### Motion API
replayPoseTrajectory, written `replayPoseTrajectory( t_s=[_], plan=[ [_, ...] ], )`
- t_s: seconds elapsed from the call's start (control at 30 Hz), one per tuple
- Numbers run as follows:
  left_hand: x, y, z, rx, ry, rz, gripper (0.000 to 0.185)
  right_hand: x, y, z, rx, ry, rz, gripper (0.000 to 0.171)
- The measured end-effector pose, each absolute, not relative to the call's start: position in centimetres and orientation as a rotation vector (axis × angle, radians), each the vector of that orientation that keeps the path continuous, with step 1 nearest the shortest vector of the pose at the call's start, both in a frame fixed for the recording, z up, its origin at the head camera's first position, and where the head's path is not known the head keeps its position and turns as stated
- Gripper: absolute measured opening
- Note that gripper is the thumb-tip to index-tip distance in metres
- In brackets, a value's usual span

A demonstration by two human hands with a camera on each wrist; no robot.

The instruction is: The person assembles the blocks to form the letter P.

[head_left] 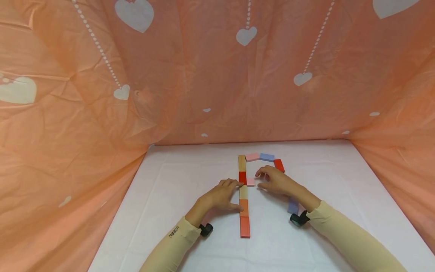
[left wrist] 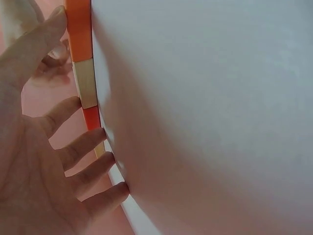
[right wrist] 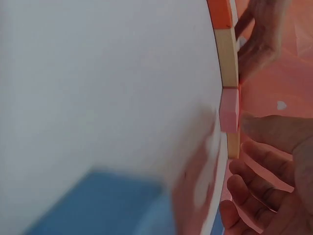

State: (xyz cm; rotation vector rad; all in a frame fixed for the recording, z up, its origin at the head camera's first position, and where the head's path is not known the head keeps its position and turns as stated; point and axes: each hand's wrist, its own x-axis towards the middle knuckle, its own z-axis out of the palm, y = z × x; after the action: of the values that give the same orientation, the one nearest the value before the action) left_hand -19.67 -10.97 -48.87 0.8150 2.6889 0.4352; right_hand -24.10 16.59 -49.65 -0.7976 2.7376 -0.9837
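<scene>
A straight column of flat blocks lies on the table. From the far end it has a tan block (head_left: 242, 163), a red block (head_left: 242, 177), a pale wood block (head_left: 243, 192), an orange block (head_left: 244, 208) and a red block (head_left: 245, 227). My left hand (head_left: 221, 195) rests along the column's left side, thumb at the orange block (left wrist: 79, 30), fingers spread by the upper red block. A small pink block (head_left: 250, 182) adjoins the column on the right. Just right of it hovers my right hand (head_left: 276, 181), thumb and fingers parted; the pink block (right wrist: 229, 110) stands apart from them.
From the column's far end, a pink block (head_left: 252, 156), a blue block (head_left: 267, 156) and a red block (head_left: 279, 165) curve rightward. Another blue block (head_left: 293, 206) lies under the right wrist, partly hidden. An orange curtain (head_left: 217, 94) encloses the white table (head_left: 163, 181).
</scene>
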Motion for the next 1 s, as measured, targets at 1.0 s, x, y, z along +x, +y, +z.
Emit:
replayPoseTrajectory(
  t_s=[1.0],
  plan=[
    [-19.4, -11.0, -48.6, 0.795, 2.679, 0.462, 0.091, -20.9, 27.9, -48.3, -0.807, 2.690, -1.048, 0.031]
  ],
)
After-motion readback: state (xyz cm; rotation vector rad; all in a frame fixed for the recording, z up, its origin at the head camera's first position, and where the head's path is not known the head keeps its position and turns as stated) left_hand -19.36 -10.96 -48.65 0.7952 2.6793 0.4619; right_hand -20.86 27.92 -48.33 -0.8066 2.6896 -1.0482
